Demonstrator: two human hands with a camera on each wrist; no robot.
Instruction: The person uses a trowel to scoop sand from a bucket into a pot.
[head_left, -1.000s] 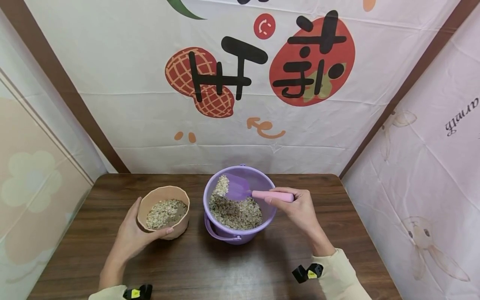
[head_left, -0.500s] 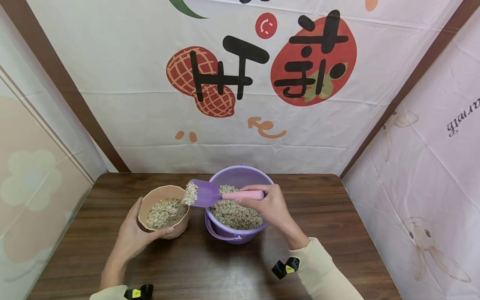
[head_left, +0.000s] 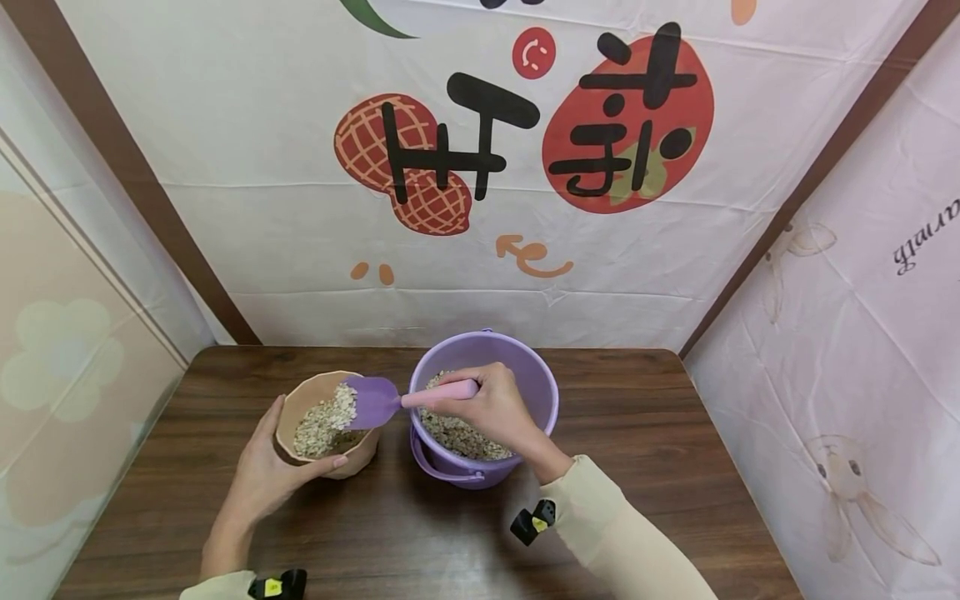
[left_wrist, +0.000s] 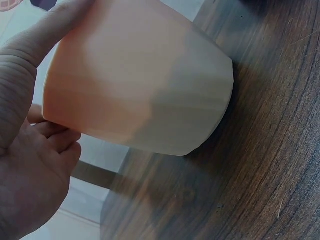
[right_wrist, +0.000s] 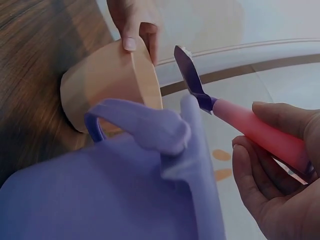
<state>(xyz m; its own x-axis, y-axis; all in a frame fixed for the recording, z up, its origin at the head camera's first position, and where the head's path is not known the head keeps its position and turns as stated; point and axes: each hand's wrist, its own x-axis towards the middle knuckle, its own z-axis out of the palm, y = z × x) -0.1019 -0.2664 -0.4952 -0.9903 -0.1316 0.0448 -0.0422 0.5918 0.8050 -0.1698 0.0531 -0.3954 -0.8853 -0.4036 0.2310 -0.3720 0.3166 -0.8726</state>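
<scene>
My left hand [head_left: 258,475] holds a beige faceted pot [head_left: 365,457], thumb along its near side and fingers round the left. Pale grain flakes [head_left: 315,432] lie inside the pot. In my right hand [head_left: 498,412] is a small toy shovel [head_left: 377,403] with a purple blade, gripped by its pink handle [right_wrist: 240,120]. The blade reaches over the pot's right rim, with flakes at its tip above those inside. A purple bucket [head_left: 542,400] with more flakes stands under my right hand, which hides part of the contents. In the left wrist view, the pot's wall [left_wrist: 130,75] hides its inside.
The bucket's folded handle [head_left: 442,473] hangs at its near left side, with a narrow gap between bucket and pot. Both stand on a dark wooden table [head_left: 420,550]. A printed cloth wall [head_left: 292,250] rises behind the table's far edge.
My right hand has moved left, carrying the shovel from above the bucket to over the pot. The loaded blade is now lower, at the pot's opening. My left hand and the pot stay put.
</scene>
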